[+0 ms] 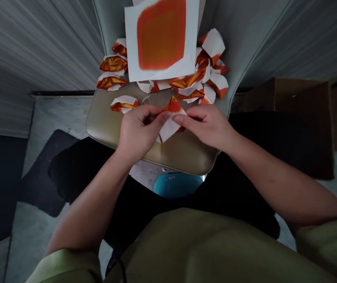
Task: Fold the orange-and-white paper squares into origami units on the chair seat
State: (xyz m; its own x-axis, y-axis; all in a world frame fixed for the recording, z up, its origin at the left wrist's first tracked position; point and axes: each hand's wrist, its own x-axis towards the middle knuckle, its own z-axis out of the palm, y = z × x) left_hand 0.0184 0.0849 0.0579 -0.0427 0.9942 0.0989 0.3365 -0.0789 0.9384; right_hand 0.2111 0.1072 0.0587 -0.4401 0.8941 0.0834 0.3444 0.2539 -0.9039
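Observation:
Both my hands meet over the front of a tan chair seat [180, 153]. My left hand [139, 131] and my right hand [206, 125] pinch a partly folded piece of orange-and-white paper [171, 122] between their fingertips. Part of the paper is hidden under my fingers. Behind it on the seat lie several finished folded orange-and-white paper pieces [203, 78], with one [124, 104] just left of my left hand. A flat white sheet with an orange square [161, 37] rests on top of the pile at the back.
A blue round object [177, 184] shows under the seat between my knees. A brown cardboard box [289, 98] stands to the right. Grey panelled walls rise on both sides, and a dark mat [44, 169] lies on the floor at left.

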